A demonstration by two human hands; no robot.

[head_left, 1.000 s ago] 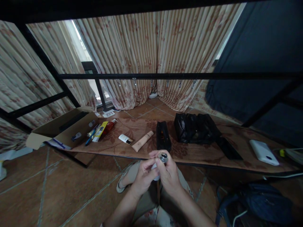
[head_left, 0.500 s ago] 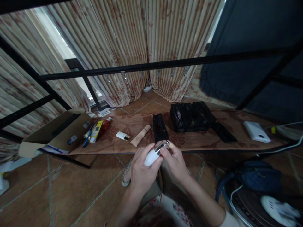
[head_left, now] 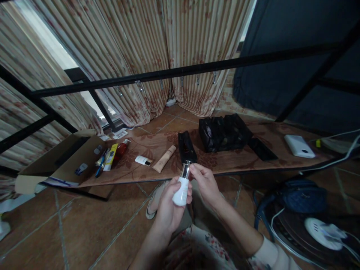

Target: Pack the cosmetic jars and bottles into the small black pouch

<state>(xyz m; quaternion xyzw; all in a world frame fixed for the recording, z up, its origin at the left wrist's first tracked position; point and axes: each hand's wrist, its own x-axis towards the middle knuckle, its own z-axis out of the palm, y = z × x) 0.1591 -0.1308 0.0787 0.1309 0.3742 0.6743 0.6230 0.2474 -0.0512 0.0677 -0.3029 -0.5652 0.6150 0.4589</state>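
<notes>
My left hand (head_left: 165, 206) is wrapped round a white pump bottle (head_left: 180, 194) with a shiny silver neck, held tilted in front of the bench edge. The thumb and fingers of my right hand (head_left: 207, 185) pinch the silver top from the right side. Just beyond the bottle lies a narrow, open black pouch (head_left: 192, 153). A beige squeeze tube (head_left: 165, 158) and a small white bottle with a dark cap (head_left: 141, 160) lie left of it on the brown patterned cloth.
Bags and packaging stand along the bench (head_left: 157, 140): a black see-through case (head_left: 225, 135), a white power bank (head_left: 299, 146), a cardboard box (head_left: 60, 159), a yellow tube (head_left: 111, 157) and a red bottle (head_left: 121, 149). A black metal bar (head_left: 180, 72) crosses behind. A blue handbag (head_left: 305, 197) sits low right.
The bottle has turned more upright, showing more of its white body. My right fingers have shifted to the side of its silver top. The camera view has shifted slightly.
</notes>
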